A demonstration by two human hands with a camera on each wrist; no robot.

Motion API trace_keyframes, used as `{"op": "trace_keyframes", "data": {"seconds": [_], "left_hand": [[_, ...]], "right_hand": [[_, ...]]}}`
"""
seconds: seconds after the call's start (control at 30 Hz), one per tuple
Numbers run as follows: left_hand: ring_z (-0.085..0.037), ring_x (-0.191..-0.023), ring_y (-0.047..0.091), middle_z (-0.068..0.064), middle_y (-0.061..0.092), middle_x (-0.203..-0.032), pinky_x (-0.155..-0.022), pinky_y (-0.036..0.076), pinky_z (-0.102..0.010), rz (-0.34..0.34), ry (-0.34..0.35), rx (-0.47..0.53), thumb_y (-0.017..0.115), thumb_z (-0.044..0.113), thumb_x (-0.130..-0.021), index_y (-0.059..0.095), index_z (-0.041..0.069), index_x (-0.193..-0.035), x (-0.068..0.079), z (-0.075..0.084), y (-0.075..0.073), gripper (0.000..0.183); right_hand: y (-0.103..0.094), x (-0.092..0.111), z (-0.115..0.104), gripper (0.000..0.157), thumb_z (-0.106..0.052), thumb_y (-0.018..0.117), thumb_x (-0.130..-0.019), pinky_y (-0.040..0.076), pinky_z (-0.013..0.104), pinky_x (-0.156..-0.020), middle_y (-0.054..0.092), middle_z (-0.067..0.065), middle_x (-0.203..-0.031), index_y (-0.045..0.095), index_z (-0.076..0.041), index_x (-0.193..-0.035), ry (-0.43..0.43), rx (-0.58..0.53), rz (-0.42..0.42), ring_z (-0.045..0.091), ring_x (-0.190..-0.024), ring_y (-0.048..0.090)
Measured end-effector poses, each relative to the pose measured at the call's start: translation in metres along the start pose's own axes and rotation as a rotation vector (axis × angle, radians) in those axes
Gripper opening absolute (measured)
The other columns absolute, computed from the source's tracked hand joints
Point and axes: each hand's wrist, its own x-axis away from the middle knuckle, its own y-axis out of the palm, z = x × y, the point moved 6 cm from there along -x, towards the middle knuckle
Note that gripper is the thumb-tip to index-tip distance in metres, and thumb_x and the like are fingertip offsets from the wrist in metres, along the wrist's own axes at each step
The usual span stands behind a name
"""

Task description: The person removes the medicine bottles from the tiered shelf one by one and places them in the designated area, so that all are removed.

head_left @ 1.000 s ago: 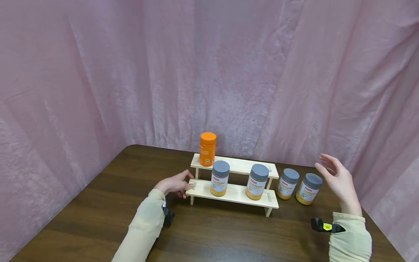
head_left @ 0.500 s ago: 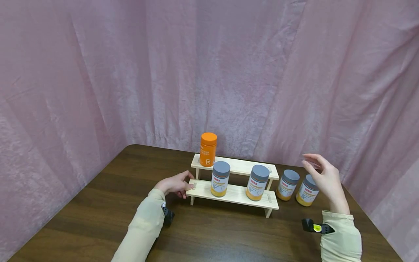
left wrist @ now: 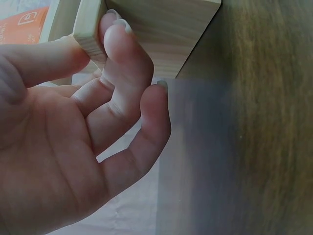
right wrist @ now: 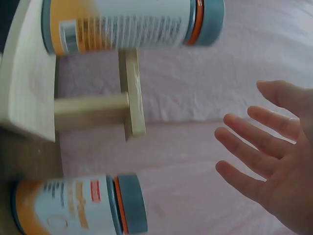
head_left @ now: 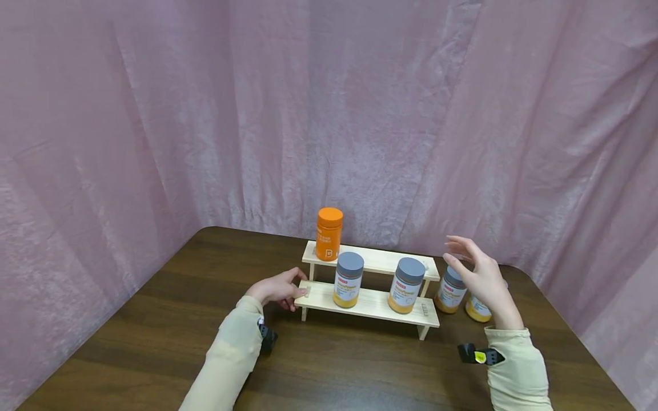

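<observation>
My left hand pinches the left end of the lower step of a two-tier wooden shelf, thumb on top and fingers beneath, as the left wrist view shows at the shelf's edge. My right hand is held in the air with spread, slightly bent fingers and nothing in them. It overlaps two grey-lidded supplement jars on the table in the head view: one jar beside the shelf's right end, the other jar mostly covered by the hand. In the right wrist view a jar stands below the shelf end, apart from the fingers.
Two matching grey-lidded jars stand on the lower step, one left of centre and one to the right. An orange bottle stands at the left of the upper step. Pink curtains hang behind the brown table.
My right hand has moved left, from beside the two table jars to in front of and above them. The left hand keeps its hold on the shelf end.
</observation>
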Motion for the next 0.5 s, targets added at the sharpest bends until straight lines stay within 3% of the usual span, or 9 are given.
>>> {"op": "trace_keyframes", "data": {"seconds": [0.1,0.27,0.37,0.5], "left_hand": [[-0.013,-0.054,0.056,-0.004,0.056,-0.066,-0.054,0.047,-0.025,0.009,-0.002,-0.004,0.056,0.015,-0.097,0.039,0.005,-0.125,0.000,-0.001,-0.001,0.034],[-0.013,-0.054,0.056,-0.003,0.055,-0.065,-0.053,0.047,-0.024,0.002,-0.002,0.005,0.055,0.015,-0.097,0.039,0.004,-0.125,0.000,-0.002,0.000,0.034],[-0.013,-0.054,0.056,-0.003,0.055,-0.065,-0.053,0.047,-0.024,0.007,-0.001,0.006,0.056,0.015,-0.097,0.040,0.005,-0.125,0.000,-0.002,0.000,0.033],[-0.013,-0.053,0.056,-0.004,0.054,-0.065,-0.053,0.046,-0.024,0.010,0.010,0.009,0.056,0.014,-0.097,0.040,0.005,-0.124,-0.002,-0.003,-0.001,0.033]], "right_hand": [[0.007,-0.003,-0.009,0.044,-0.028,0.056,-0.099,0.044,0.053,-0.095,0.060,0.019,-0.129,0.049,-0.007,-0.137,0.002,-0.015,0.008,0.036,-0.116,0.058],[0.015,-0.008,-0.024,0.042,-0.029,0.055,-0.099,0.044,0.046,-0.097,0.061,0.014,-0.130,0.051,-0.009,-0.135,-0.009,-0.035,0.035,0.011,-0.115,0.057],[0.022,-0.011,-0.030,0.043,-0.029,0.055,-0.099,0.044,0.048,-0.098,0.060,0.015,-0.131,0.050,-0.008,-0.136,-0.023,-0.046,0.019,0.017,-0.117,0.058],[0.030,-0.012,-0.034,0.045,-0.027,0.057,-0.098,0.042,0.055,-0.099,0.058,0.020,-0.131,0.048,-0.007,-0.137,-0.025,-0.067,-0.022,0.038,-0.120,0.056]]}}
